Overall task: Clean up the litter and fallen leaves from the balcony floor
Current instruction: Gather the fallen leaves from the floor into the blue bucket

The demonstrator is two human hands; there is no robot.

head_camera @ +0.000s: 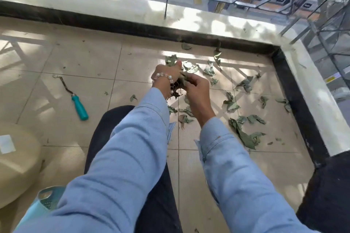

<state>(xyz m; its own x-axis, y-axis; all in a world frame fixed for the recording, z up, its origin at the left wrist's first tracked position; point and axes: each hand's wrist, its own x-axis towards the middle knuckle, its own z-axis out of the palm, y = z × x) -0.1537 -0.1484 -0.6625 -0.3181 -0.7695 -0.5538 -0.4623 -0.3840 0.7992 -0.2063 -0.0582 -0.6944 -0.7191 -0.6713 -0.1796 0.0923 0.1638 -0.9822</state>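
Dry green leaves lie scattered on the beige tiled balcony floor (85, 58), most of them toward the right corner, with a larger clump (244, 134) near the black skirting. My left hand (167, 73), with a pearl bracelet on its wrist, grips a bunch of gathered leaves (182, 79). My right hand (197, 89) meets it from the right, its fingers curled round the same bunch. Both hands are held above the floor at the middle of the view. Part of the bunch is hidden between the hands.
A hand tool with a teal handle (79, 107) lies on the tiles at the left. A cream round container (17, 157) and a light blue basket (45, 198) stand at the lower left. A low ledge (113, 5) with a metal railing borders the floor.
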